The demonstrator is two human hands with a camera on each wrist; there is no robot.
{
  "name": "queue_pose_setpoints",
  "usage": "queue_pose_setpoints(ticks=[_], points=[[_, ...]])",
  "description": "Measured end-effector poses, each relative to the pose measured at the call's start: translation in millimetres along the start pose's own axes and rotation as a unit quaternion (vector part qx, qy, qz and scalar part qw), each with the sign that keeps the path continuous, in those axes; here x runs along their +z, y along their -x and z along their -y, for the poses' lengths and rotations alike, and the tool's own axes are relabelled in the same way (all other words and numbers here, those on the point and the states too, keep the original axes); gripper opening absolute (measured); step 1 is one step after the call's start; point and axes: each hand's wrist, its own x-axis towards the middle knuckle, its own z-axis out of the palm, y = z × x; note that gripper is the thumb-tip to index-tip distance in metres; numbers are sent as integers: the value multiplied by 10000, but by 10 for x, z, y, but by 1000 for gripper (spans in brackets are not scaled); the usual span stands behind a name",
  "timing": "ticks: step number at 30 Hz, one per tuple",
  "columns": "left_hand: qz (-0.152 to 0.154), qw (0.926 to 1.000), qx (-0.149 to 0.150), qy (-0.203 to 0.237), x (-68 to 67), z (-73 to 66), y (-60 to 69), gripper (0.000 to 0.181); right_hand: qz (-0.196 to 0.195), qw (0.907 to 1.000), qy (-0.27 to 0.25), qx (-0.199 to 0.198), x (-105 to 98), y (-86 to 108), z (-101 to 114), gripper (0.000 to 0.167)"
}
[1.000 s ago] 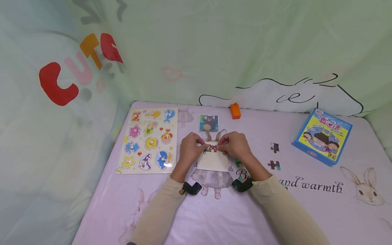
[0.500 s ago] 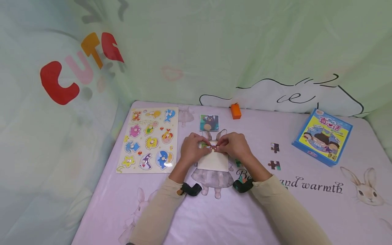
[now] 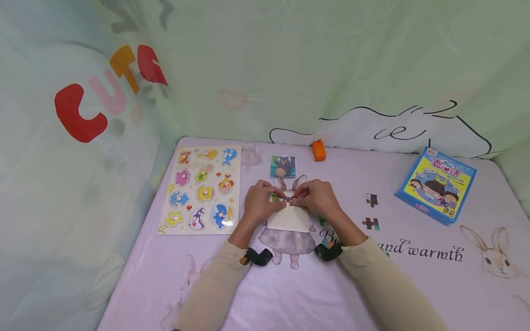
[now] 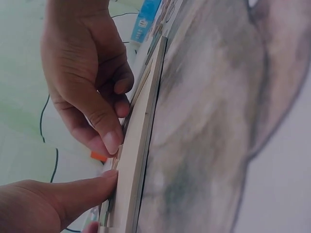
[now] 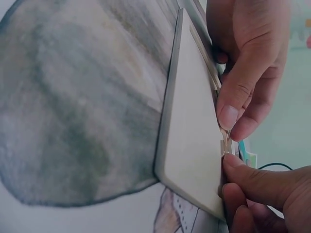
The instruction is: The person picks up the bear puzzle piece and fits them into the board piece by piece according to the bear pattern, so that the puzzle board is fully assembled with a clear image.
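Note:
A small pale wooden puzzle tray [image 3: 287,219] lies on the cloth in front of me. At its far side sit brown puzzle pieces [image 3: 288,200] printed with part of a bear's face, largely covered by fingers. My left hand [image 3: 260,202] pinches a puzzle piece between thumb and forefinger from the left. From the right, my right hand [image 3: 318,197] pinches at the adjoining piece, its fingertips almost meeting the left ones. In the right wrist view the tray's bare inner surface [image 5: 192,126] shows beside both thumbs. A bear picture card [image 3: 283,166] lies just beyond the hands.
Two loose puzzle pieces, one upper [image 3: 371,199] and one lower [image 3: 371,224], lie to the right; more are partly hidden by my right arm. A sea-animal knob puzzle board [image 3: 203,191] lies left, an orange block [image 3: 318,151] behind, a blue-yellow box [image 3: 438,185] far right.
Both hands have drawn slightly closer over the tray, covering more of the brown pieces. A green patch now shows by the left fingers. Everything else stays where it was.

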Motion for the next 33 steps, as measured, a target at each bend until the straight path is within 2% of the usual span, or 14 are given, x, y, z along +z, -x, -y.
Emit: queue_pose_setpoints(ticks=[7,13,19,24,33], points=[[-9,10000,30,26,-5,-3,7,20,-21,9999,-150,-74,-11,23,-25,12],[0,10000,-18,74,3,0,3,21,-89,9997,-195,-94,-102,88,-82,17],[3,9999,-54,106,11,-2,10,22,-210,9997,-117,-66,-267,179,-176,19],[-5,9999,-30,129,10,1,14,26,-345,9993,93,128,-414,240,-265,24],[20,9999,-50,152,24,19,2,41,-743,9959,378,337,-692,352,-559,37]])
